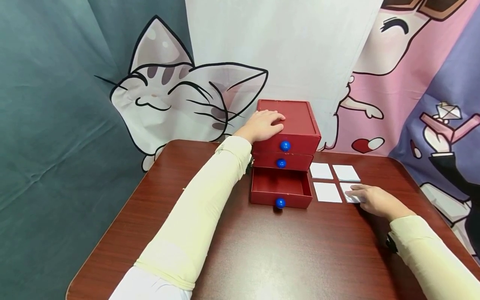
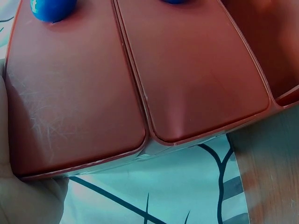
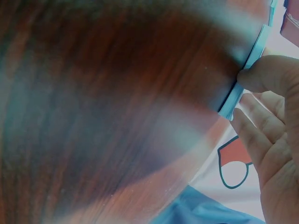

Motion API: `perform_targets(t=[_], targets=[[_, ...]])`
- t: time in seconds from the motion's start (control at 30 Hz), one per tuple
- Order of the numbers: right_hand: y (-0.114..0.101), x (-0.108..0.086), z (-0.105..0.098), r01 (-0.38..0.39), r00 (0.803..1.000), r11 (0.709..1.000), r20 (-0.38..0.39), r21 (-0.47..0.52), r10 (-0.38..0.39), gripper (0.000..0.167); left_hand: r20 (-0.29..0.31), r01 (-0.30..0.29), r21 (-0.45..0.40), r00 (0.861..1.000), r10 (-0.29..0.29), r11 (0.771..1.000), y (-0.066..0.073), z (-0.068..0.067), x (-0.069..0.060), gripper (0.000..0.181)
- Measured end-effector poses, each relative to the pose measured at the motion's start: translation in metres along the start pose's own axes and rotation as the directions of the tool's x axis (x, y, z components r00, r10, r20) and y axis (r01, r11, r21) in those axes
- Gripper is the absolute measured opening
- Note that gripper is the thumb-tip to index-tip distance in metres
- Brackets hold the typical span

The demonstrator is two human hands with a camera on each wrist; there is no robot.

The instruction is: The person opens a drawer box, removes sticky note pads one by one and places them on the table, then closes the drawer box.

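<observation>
A red three-drawer cabinet with round blue knobs stands at the back of the table. Its bottom drawer is pulled out and bare inside; the upper two are closed. My left hand rests on the left front part of the cabinet top, fingers spread across it. To the cabinet's right lie several square white card stacks in a two-by-two layout. My right hand touches the front right stack, fingers reaching over it. In the right wrist view, the thumb meets that stack's edge.
The brown wooden table runs forward from the cabinet. A printed curtain with cartoon animals hangs close behind the table's back edge, and its folds come near the right side.
</observation>
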State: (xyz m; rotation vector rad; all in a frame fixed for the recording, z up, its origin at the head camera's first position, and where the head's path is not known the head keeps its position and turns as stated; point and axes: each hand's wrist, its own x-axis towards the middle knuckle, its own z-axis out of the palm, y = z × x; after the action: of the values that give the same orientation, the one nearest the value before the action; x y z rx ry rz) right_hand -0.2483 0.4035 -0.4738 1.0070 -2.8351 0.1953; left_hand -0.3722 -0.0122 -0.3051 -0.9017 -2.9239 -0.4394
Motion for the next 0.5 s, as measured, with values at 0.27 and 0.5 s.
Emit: perform_targets(t=[0.27, 0.5], targets=[[0.0, 0.002, -0.002, 0.025, 0.999, 1.0, -0.032, 0.003, -0.025, 0.048, -0.001, -0.005, 0.006, 1.0, 0.005, 1.0, -0.001, 0.0, 0.002, 0.047], [-0.014, 0.011, -0.011, -0.119, 0.985, 0.993, -0.127, -0.005, 0.117, 0.037, 0.004, -0.011, 0.0, 1.0, 0.011, 1.0, -0.001, 0.0, 0.001, 0.046]])
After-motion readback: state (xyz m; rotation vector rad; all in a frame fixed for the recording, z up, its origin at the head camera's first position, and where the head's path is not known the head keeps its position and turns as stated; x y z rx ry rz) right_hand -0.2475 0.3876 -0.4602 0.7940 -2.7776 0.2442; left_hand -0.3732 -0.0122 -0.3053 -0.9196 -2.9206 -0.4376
